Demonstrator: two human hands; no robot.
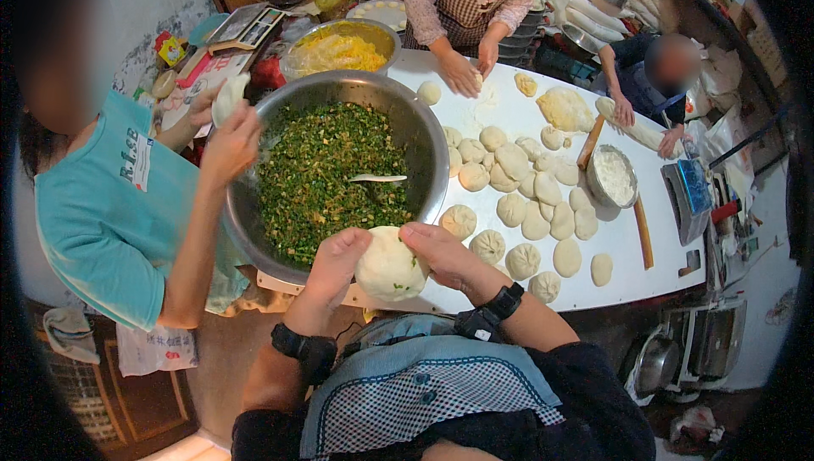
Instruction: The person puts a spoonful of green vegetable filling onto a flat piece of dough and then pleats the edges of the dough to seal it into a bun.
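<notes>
Between my hands a round dough wrapper point(389, 270) is stretched near the front edge of the table, with a few green flecks on it. My left hand point(338, 262) pinches its upper left rim, and my right hand point(440, 253) grips the upper right rim. Just beyond them stands a large metal basin point(437, 162) of chopped green filling point(324, 168). A pale spoon point(378, 178) rests in the filling. Right of my right hand sit several pleated buns point(487, 246) and flattened dough rounds point(567, 258).
Dough balls point(493, 138) cover the white table point(620, 264) centre. A flour bowl point(612, 176), a rolling pin point(643, 235) and a scale point(687, 197) lie right. A basin of yellow filling point(340, 47) stands behind. Three people work around: one left holding dough point(230, 99), one opposite, one far right.
</notes>
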